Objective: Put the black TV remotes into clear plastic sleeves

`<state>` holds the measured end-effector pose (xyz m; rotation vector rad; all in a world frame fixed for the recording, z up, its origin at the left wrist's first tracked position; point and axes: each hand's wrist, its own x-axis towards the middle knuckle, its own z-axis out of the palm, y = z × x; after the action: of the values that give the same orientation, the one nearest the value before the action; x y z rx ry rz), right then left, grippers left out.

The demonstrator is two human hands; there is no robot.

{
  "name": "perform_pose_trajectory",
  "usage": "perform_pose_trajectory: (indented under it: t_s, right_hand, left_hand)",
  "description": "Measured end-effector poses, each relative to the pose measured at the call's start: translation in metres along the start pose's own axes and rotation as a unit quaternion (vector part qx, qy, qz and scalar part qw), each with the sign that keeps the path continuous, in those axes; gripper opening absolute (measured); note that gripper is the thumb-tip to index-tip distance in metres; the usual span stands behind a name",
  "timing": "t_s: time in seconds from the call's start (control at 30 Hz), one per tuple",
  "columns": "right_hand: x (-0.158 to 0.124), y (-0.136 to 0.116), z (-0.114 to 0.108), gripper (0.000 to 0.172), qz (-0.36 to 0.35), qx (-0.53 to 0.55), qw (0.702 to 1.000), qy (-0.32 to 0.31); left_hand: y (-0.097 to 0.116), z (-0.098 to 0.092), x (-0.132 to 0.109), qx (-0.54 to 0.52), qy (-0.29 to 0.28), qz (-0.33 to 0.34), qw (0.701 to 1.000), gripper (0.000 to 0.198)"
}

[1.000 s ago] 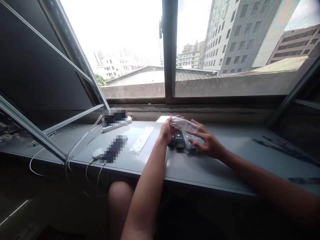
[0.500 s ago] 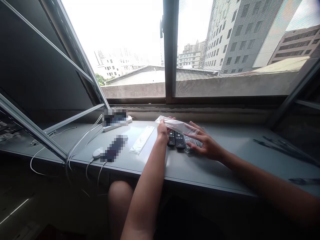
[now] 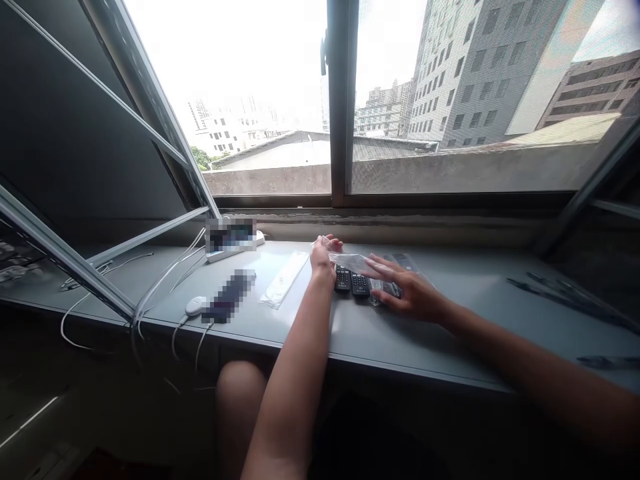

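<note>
A clear plastic bag (image 3: 349, 263) stretches between my two hands above the table. My left hand (image 3: 324, 257) is closed on the bag's left end, beyond the remotes. Fingers extended and thumb apart, my right hand (image 3: 406, 288) touches the bag's other end. Two black remote controls, a left remote (image 3: 343, 280) and a right remote (image 3: 360, 285), lie side by side under the bag, their upper parts partly covered. More clear plastic (image 3: 375, 293) lies beneath my right hand, with something dark there that I cannot make out.
A flat white plastic sleeve (image 3: 285, 280) lies on the grey table (image 3: 300, 330), left of my left arm. Farther left are a blurred-out dark device (image 3: 227, 300), a white round charger (image 3: 195, 306), cables and a white power strip (image 3: 237, 247). Dark cables (image 3: 565, 293) lie at right.
The bag is lower and flatter over the remotes. My left hand has shifted slightly left and turned, while my right fingers have moved left and straightened along the plastic.
</note>
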<state>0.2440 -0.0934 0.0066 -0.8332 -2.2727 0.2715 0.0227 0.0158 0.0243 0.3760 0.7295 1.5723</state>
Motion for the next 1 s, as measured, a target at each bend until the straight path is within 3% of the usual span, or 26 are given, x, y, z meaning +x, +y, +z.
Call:
perform_pose_trajectory:
  t_s: [0.2, 0.47, 0.67, 0.87, 1.0]
  right_hand:
    - [-0.003, 0.003, -0.004, 0.064, -0.009, 0.005, 0.999, 0.036]
    - [-0.002, 0.003, -0.003, 0.074, -0.025, -0.018, 0.999, 0.033]
    - [0.000, 0.003, -0.003, 0.067, -0.039, -0.024, 0.998, 0.048]
    - [0.000, -0.003, -0.004, 0.087, 0.002, -0.004, 1.000, 0.016]
    - [0.001, -0.004, -0.005, 0.082, -0.005, -0.005, 1.000, 0.016]
  left_hand:
    - [0.005, -0.009, 0.009, -0.029, 0.062, 0.005, 0.998, 0.037]
    - [0.005, -0.005, -0.001, 0.057, -0.021, 0.004, 0.998, 0.034]
    - [0.003, -0.003, -0.004, 0.068, -0.005, -0.003, 0.998, 0.037]
    - [0.003, -0.006, -0.002, 0.085, -0.013, 0.012, 0.996, 0.044]
    - [0.003, -0.007, -0.001, 0.082, -0.010, 0.025, 0.996, 0.048]
